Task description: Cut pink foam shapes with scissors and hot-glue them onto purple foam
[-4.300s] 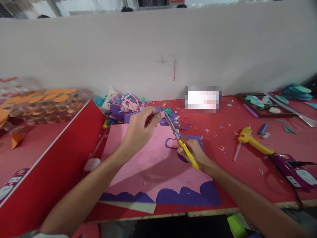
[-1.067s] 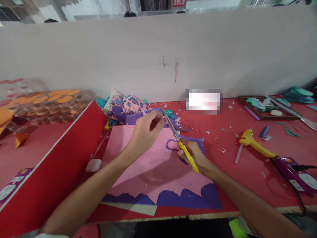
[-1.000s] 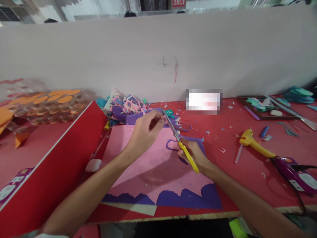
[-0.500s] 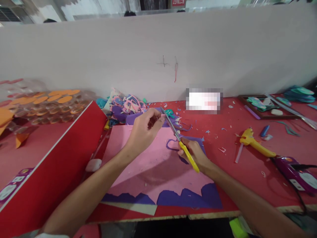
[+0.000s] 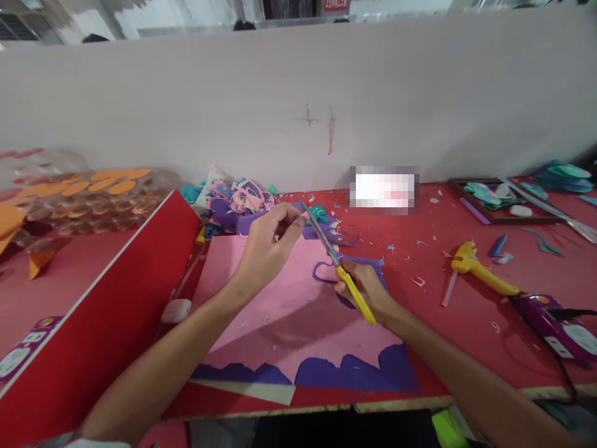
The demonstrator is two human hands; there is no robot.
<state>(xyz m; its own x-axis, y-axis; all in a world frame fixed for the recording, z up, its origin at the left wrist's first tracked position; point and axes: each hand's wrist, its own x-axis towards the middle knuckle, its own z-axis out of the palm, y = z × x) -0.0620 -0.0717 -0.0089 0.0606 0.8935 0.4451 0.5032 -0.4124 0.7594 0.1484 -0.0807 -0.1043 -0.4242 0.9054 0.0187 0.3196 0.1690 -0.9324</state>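
Observation:
My right hand (image 5: 366,283) grips a pair of scissors (image 5: 355,295) by the yellow handles, the blades pointing up and to the left and looking nearly closed. Close by the blade tips, my left hand (image 5: 273,239) is closed in a pinch on a small pink piece (image 5: 305,216). How far that piece lies between the blades I cannot make out. Both hands are above a pink sheet (image 5: 280,311) with a jagged edge. Under it lies a purple sheet (image 5: 321,374) with a wavy cut edge. A purple cut-out loop (image 5: 321,274) lies beside my right hand.
A pile of coloured scraps (image 5: 242,199) sits against the grey partition (image 5: 209,106). To the right are a yellow glue gun (image 5: 485,270), a purple power strip (image 5: 555,326) and a dark-framed tray (image 5: 508,218). A red board (image 5: 116,305) stands upright on the left.
My left hand has shifted very slightly to the left. The scissors and my right hand stay almost in the same place.

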